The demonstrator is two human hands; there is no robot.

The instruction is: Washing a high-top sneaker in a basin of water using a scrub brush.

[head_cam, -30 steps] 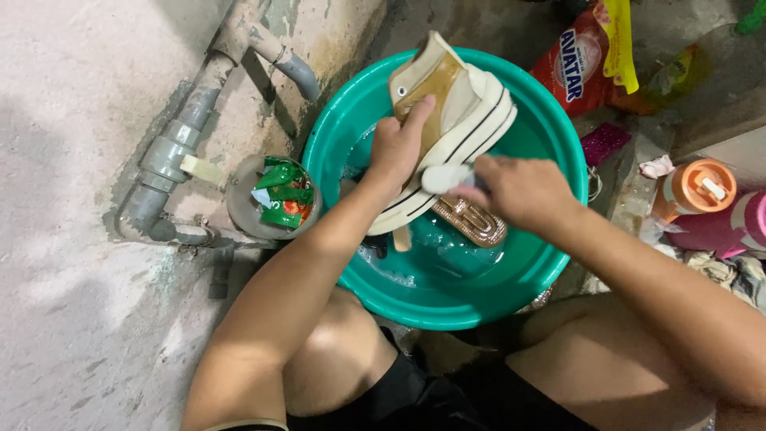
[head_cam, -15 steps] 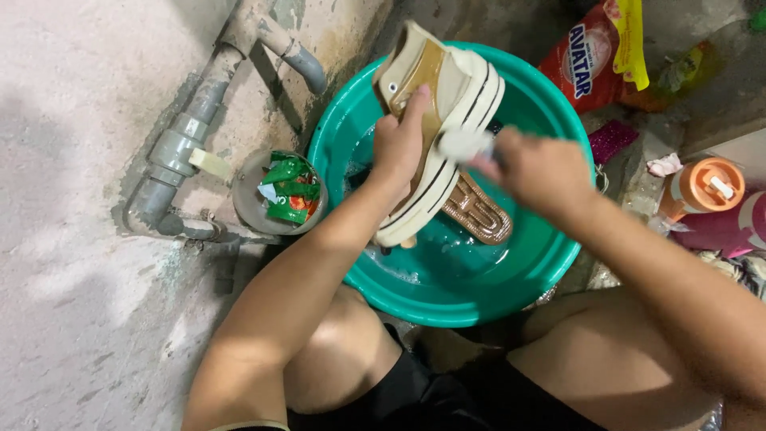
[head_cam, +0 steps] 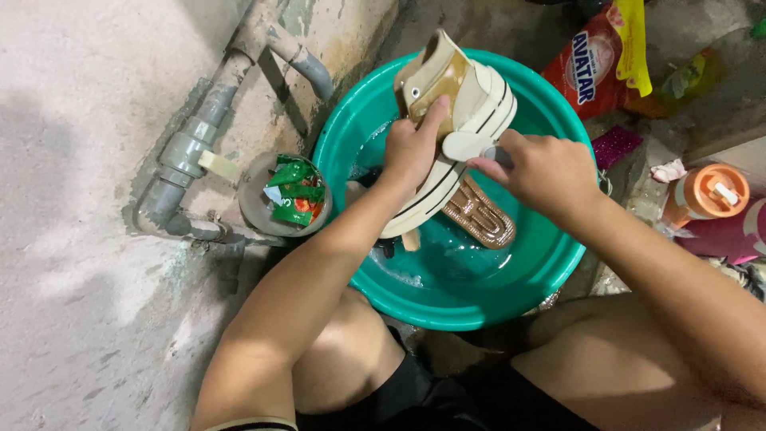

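Scene: a person crouches over a round green basin point(head_cam: 550, 271) set on the floor beside a concrete wall with grey pipes point(head_cam: 191, 152).
Left hand: the left hand point(head_cam: 411, 152) clasps a beige and white shoe point(head_cam: 471, 104) from the side, thumb on its upper; the grip is closed around the shoe.
Shoe position: it is held tilted above the basin, sole facing the right side, heel end toward the far rim.
Right hand: the right hand point(head_cam: 546, 172) presses a small brush point(head_cam: 471, 145) against the white edge of the sole; the fingers are wrapped tight on the handle.
Step in hand: it looks like scrubbing the sole edge (the brush head sits right on the rubber).
Next move: likely calls for a firm hold from the left hand while the brush works along the edge.
In the basin: shallow water and a brown ridged insole point(head_cam: 479, 217).
Nearby: a small bowl of green sachets point(head_cam: 291, 191), a red detergent bag point(head_cam: 586, 64), an orange-capped bottle point(head_cam: 706, 195).
Hard to make out: the brush handle is hidden inside the fist; the bristles cannot be seen.
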